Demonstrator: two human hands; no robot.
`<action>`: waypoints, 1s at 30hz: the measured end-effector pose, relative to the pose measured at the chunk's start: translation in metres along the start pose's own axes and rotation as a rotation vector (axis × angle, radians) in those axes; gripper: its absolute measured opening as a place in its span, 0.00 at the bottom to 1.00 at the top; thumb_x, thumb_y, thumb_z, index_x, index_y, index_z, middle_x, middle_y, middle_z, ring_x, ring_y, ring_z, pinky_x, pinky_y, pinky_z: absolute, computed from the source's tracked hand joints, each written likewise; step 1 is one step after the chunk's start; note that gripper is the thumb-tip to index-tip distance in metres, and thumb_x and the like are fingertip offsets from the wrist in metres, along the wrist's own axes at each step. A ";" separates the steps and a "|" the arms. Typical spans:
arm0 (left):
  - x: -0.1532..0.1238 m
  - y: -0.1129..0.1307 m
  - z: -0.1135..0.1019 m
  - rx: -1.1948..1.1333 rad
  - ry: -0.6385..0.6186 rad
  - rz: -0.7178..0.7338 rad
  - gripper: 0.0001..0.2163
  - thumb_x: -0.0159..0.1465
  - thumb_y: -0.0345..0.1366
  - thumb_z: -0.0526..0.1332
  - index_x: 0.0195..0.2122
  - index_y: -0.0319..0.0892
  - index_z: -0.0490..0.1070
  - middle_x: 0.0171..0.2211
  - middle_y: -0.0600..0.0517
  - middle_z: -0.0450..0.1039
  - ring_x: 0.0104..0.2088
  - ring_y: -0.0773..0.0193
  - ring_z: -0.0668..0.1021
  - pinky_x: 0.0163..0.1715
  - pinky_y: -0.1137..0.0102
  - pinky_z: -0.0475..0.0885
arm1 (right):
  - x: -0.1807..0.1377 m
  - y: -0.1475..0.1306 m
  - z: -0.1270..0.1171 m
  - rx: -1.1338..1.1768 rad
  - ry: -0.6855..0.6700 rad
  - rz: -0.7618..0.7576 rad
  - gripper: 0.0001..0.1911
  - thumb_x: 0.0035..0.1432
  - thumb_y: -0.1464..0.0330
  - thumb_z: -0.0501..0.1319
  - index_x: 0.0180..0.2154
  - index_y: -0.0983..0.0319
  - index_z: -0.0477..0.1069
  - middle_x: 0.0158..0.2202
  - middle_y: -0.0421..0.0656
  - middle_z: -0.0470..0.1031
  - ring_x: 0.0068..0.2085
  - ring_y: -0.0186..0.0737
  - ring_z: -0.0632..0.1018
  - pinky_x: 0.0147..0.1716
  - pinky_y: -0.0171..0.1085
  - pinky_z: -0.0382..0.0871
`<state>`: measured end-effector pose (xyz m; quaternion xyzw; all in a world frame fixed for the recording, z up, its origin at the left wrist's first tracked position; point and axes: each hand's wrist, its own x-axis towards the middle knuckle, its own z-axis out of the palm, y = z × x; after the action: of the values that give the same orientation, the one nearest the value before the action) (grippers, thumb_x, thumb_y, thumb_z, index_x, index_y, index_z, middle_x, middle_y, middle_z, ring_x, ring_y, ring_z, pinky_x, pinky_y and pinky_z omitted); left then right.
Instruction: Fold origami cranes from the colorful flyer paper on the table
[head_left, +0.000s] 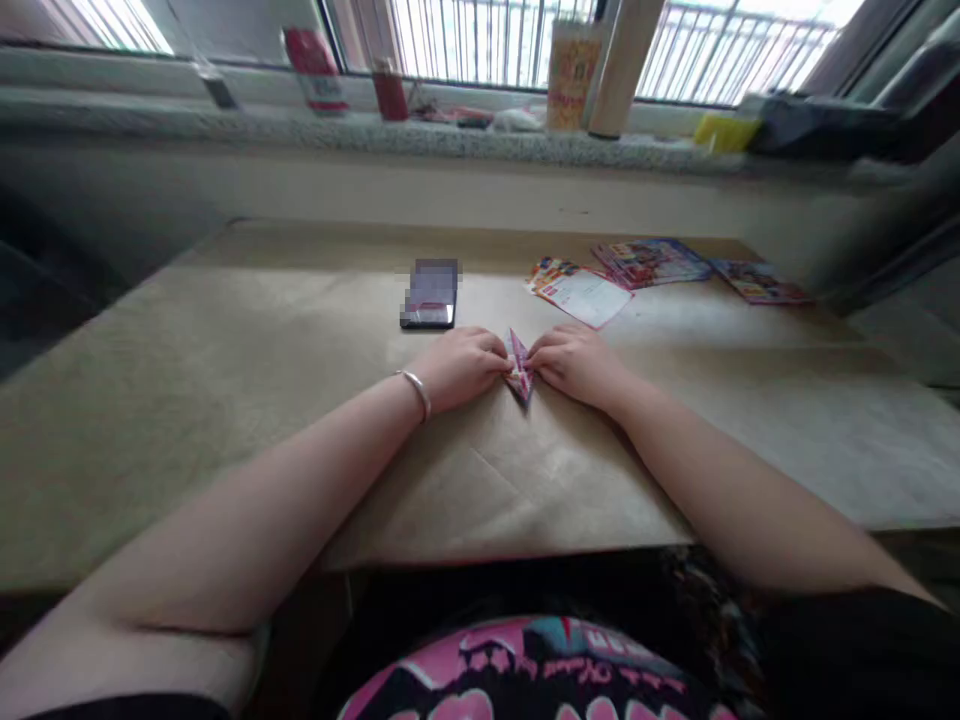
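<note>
A small folded paper piece, pink and white with a pointed diamond outline, lies on the table between my two hands. My left hand pinches its left edge with thumb and fingers; a silver bangle circles that wrist. From the other side, my right hand grips the right edge with its fingertips. One sharp tip of the paper points away from me and the other towards me. The finer folds are too small to make out.
Beyond my left hand lies a dark phone, partly blurred out. Printed cards and colourful booklets are spread at the back right of the table. Bottles, a patterned cup and other items line the windowsill.
</note>
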<state>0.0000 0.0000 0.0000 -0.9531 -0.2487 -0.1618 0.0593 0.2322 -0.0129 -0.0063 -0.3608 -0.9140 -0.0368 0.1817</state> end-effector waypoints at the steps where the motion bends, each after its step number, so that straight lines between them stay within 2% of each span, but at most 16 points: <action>1: -0.001 0.000 0.000 -0.007 -0.002 -0.008 0.11 0.65 0.32 0.57 0.40 0.44 0.80 0.39 0.49 0.79 0.39 0.61 0.78 0.42 0.66 0.73 | -0.001 0.001 0.000 0.008 0.000 -0.012 0.11 0.61 0.70 0.59 0.37 0.59 0.81 0.39 0.43 0.81 0.40 0.43 0.77 0.45 0.42 0.68; 9: -0.006 -0.008 0.000 -0.089 0.012 0.012 0.11 0.64 0.32 0.56 0.40 0.42 0.78 0.41 0.49 0.80 0.43 0.61 0.80 0.47 0.65 0.73 | -0.005 0.005 0.001 0.043 0.042 0.025 0.13 0.60 0.71 0.58 0.41 0.57 0.81 0.42 0.40 0.82 0.51 0.45 0.77 0.53 0.44 0.68; 15: -0.007 -0.008 -0.003 -0.096 0.005 0.045 0.12 0.66 0.33 0.55 0.39 0.43 0.79 0.42 0.50 0.80 0.43 0.61 0.80 0.46 0.66 0.73 | -0.006 -0.001 -0.006 0.079 -0.040 0.098 0.15 0.61 0.71 0.57 0.44 0.55 0.80 0.46 0.38 0.81 0.55 0.47 0.75 0.58 0.50 0.63; 18: -0.007 -0.007 -0.004 -0.072 -0.040 0.042 0.12 0.66 0.34 0.55 0.39 0.43 0.80 0.43 0.49 0.80 0.42 0.61 0.80 0.45 0.66 0.74 | -0.006 -0.004 -0.010 0.072 -0.088 0.107 0.14 0.62 0.66 0.57 0.46 0.54 0.79 0.49 0.38 0.79 0.58 0.50 0.73 0.59 0.55 0.61; 21: -0.006 -0.006 -0.005 -0.054 -0.067 0.011 0.12 0.67 0.34 0.55 0.39 0.43 0.79 0.43 0.49 0.80 0.42 0.60 0.80 0.46 0.65 0.74 | -0.006 -0.006 -0.011 0.048 -0.111 0.084 0.15 0.64 0.64 0.57 0.47 0.55 0.79 0.50 0.38 0.79 0.58 0.52 0.73 0.58 0.55 0.62; 26: -0.007 -0.004 -0.003 -0.123 -0.082 -0.002 0.11 0.65 0.33 0.56 0.45 0.39 0.75 0.53 0.45 0.74 0.54 0.57 0.75 0.55 0.63 0.70 | -0.006 -0.006 -0.012 0.036 -0.124 0.071 0.16 0.65 0.64 0.55 0.49 0.57 0.78 0.51 0.39 0.79 0.57 0.49 0.73 0.57 0.49 0.64; 30: -0.008 -0.004 0.001 -0.225 -0.087 0.004 0.14 0.65 0.38 0.60 0.49 0.37 0.71 0.56 0.40 0.70 0.60 0.53 0.69 0.60 0.57 0.65 | -0.006 -0.008 -0.013 0.030 -0.143 0.076 0.20 0.65 0.60 0.54 0.50 0.60 0.77 0.54 0.41 0.77 0.59 0.51 0.71 0.59 0.49 0.64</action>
<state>-0.0086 0.0001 -0.0038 -0.9604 -0.2294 -0.1469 -0.0587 0.2348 -0.0249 0.0040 -0.3940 -0.9109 0.0098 0.1225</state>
